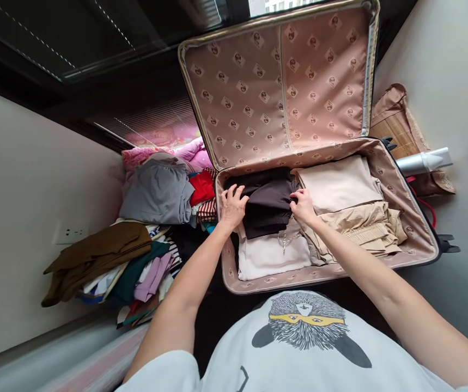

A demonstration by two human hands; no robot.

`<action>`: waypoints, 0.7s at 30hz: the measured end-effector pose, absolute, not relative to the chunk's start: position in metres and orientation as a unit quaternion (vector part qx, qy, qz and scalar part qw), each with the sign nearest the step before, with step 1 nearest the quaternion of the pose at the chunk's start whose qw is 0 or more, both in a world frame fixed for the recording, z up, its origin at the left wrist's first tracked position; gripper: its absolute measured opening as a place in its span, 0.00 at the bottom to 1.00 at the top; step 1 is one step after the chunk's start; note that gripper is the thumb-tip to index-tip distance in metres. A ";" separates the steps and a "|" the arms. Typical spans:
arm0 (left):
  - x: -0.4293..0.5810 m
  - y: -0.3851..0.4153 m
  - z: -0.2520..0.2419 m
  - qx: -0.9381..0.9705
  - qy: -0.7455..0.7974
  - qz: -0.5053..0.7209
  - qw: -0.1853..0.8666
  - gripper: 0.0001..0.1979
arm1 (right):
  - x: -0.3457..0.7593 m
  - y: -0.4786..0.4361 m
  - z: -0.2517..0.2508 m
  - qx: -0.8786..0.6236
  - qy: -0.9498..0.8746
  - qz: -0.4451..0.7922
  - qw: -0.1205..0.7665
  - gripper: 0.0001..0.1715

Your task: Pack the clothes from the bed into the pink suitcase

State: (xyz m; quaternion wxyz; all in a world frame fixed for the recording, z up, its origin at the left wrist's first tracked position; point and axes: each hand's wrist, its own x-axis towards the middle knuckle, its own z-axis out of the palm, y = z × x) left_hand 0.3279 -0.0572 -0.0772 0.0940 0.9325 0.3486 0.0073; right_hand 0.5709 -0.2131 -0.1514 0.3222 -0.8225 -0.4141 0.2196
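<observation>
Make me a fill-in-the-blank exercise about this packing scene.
1. The left hand and the right hand both touch the dark garment lying in the ____.
2. Its patterned lid stands ____.
3. The pile of clothes outside lies on the person's ____ side.
Missing words: suitcase; open; left.

A home bedroom: an open suitcase [283,92] lies beside a heap of folded clothes [135,256], with pink bedding [164,149] behind and a wall socket [69,233] on the plain wall [21,163]
</observation>
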 end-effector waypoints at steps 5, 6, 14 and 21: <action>0.304 -0.106 -0.071 0.951 0.254 -0.086 0.152 0.15 | 0.568 -0.256 -0.147 -0.815 -0.462 0.225 0.267 0.23; 0.301 -0.116 -0.076 0.948 0.235 -0.120 0.176 0.17 | 0.565 -0.264 -0.146 -0.823 -0.460 0.225 0.247 0.23; 0.326 -0.135 -0.119 0.913 0.342 -0.100 0.199 0.36 | 0.535 -0.261 -0.138 -0.788 -0.583 0.157 0.125 0.35; 0.346 -0.124 -0.127 0.872 0.324 -0.188 0.314 0.38 | 0.523 -0.245 -0.172 -0.755 -0.623 0.202 0.023 0.33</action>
